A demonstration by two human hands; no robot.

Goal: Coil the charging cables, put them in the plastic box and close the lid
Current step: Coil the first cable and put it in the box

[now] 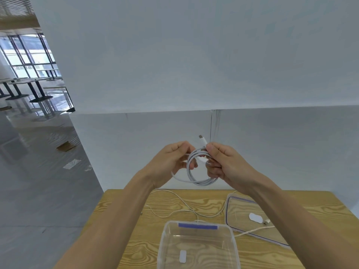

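Observation:
A white charging cable (196, 177) is wound into a small coil, held in the air above the wooden table (126, 247). My left hand (171, 162) pinches the coil's left side. My right hand (223, 162) grips its right side, with one plug (202, 139) sticking up above the fingers. A short tail hangs below my left hand. The clear plastic box (165, 243) stands open near the table's front with no cable inside. Its clear lid (233, 210) lies flat to the right. A second white cable (174, 199) lies loose on the table behind the box.
The loose cable's far end with a plug (267, 221) lies across the lid. A white partition wall (136, 142) stands right behind the table. To the left the floor is open, with tables (29, 84) far off by windows.

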